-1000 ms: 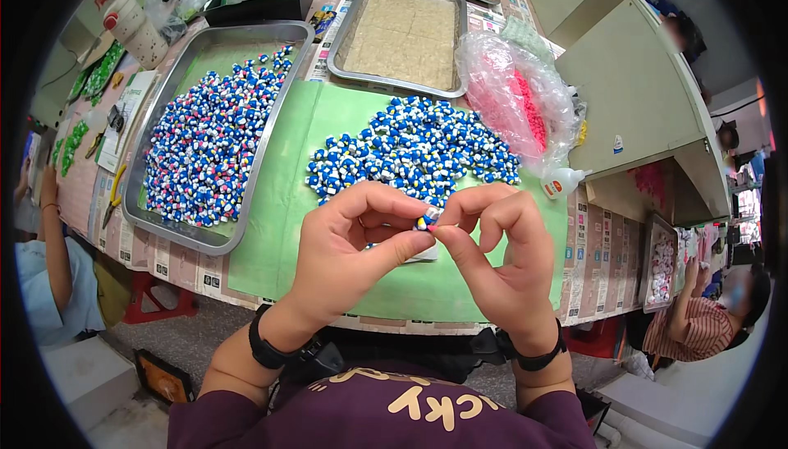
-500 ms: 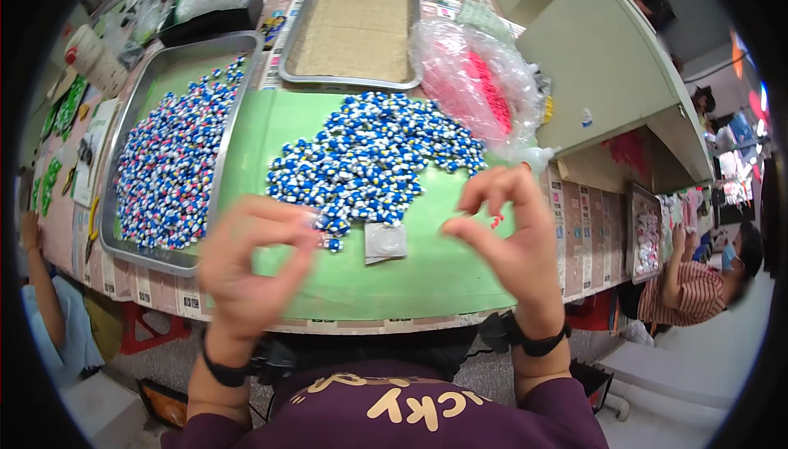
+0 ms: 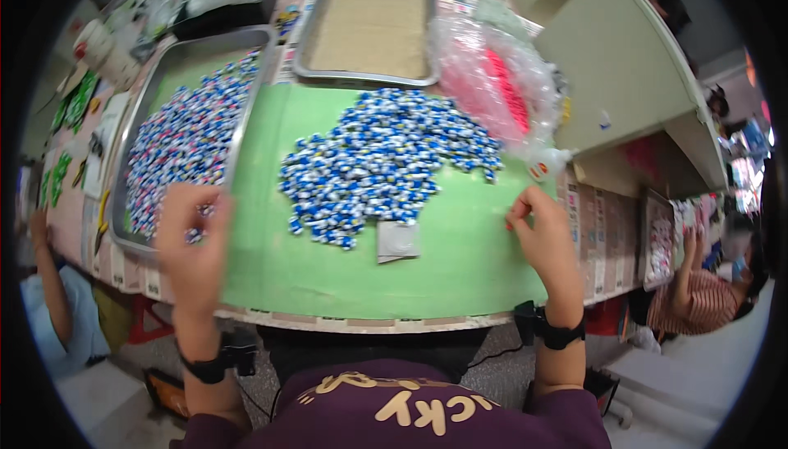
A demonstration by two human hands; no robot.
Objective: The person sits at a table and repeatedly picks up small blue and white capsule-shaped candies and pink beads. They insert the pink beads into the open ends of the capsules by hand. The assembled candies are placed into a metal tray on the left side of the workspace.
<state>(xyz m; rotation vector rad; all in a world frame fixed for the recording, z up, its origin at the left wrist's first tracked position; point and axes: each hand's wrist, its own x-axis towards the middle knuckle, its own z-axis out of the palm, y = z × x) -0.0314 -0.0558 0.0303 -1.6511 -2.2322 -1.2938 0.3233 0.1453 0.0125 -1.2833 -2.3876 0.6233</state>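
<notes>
My left hand, smeared by motion, is over the near right corner of a metal tray at the left. That tray holds many small blue, white and pink pieces. What the left fingers hold, if anything, is unclear. My right hand is closed in a pinch above the right side of the green mat, with a tiny red piece at its fingertips. Between the hands lies a big heap of small blue-and-white pieces. A small grey square block with a round clear disc sits at the heap's near edge.
Behind the green mat stands a tray with a tan lining. Clear plastic bags with pink-red pieces lie beside a cream cabinet. Pliers rest left of the left tray. Other people sit at both sides.
My left hand has moved left from the heap's near edge to the tray. My right hand has shifted right, and its spread fingers have closed on the red piece.
</notes>
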